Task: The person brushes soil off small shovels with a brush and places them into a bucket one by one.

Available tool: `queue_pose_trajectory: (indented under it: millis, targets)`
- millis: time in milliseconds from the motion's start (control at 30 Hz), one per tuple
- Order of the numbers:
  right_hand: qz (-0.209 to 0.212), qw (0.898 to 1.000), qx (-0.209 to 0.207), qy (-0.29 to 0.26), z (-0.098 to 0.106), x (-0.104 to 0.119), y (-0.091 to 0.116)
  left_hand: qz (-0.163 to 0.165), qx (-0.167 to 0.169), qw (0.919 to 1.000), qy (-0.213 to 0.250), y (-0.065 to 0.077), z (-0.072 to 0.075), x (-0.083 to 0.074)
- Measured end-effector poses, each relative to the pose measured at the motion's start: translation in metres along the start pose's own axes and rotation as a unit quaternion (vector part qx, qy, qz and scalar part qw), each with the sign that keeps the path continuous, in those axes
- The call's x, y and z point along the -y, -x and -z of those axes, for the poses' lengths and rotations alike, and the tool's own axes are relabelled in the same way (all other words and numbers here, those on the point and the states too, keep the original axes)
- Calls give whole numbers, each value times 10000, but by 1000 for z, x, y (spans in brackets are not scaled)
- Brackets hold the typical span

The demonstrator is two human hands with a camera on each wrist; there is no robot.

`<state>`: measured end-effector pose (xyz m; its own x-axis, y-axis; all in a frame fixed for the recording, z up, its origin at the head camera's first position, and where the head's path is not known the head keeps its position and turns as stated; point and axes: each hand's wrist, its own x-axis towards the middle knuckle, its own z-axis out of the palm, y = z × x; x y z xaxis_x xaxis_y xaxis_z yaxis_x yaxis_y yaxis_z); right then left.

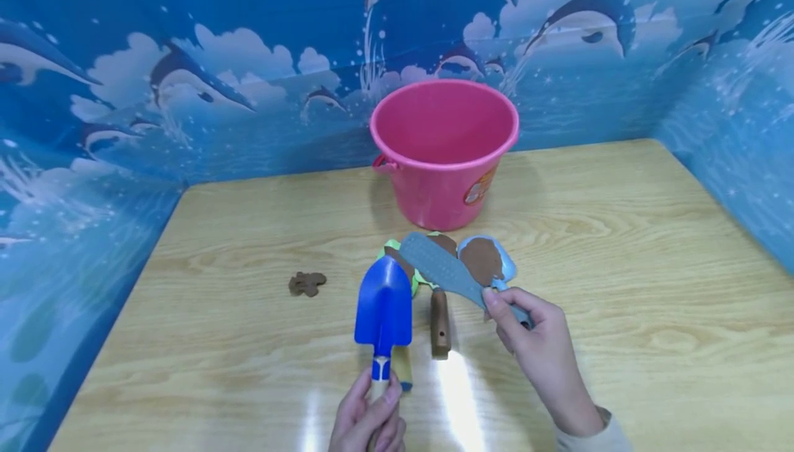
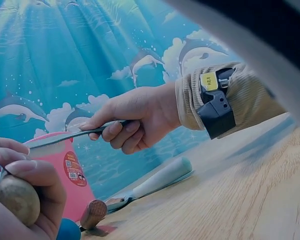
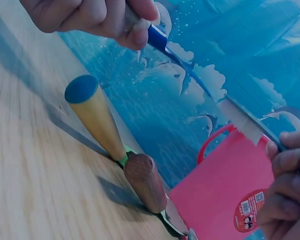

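Observation:
My left hand (image 1: 366, 419) grips the wooden handle of a small blue garden trowel (image 1: 384, 307), its blade pointing away over the table. In my right hand (image 1: 540, 348) a grey-blue brush (image 1: 437, 266) is held by its handle; pale bristles show on its underside in the right wrist view. The brush head lies near the trowel's tip, above the other tools. Beneath are a wooden-handled green tool (image 1: 440, 324), another green one (image 1: 392, 245) partly hidden by the trowel, and a light blue shovel (image 1: 509, 266). Brown, mud-like matter (image 1: 480, 261) covers their blades.
A pink bucket (image 1: 434, 193) stands behind the tools, near the back of the wood-grain table (image 1: 205, 342). Left of the tools lies a small brown clump (image 1: 307, 283). A blue dolphin-printed curtain (image 1: 267, 128) encloses the back and sides.

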<state>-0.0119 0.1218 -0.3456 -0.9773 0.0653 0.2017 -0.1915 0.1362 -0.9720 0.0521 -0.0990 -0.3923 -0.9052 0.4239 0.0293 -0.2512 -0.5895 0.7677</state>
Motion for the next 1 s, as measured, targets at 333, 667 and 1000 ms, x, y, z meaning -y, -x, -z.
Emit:
queue_pose_trajectory:
  millis: [333,667,1000]
  targets:
    - [1092,9791,1713,104,0,-8,1,276,-363,9985,-301,0,-7,-1]
    - [-986,9940,-437,161,37,-9,-2,345,-597,9886,-1336,-9,-14,-30]
    - [-953,9879,-1077,-577,66,-12,2,-116,-2043,8541,-4782,-52,-22,-92]
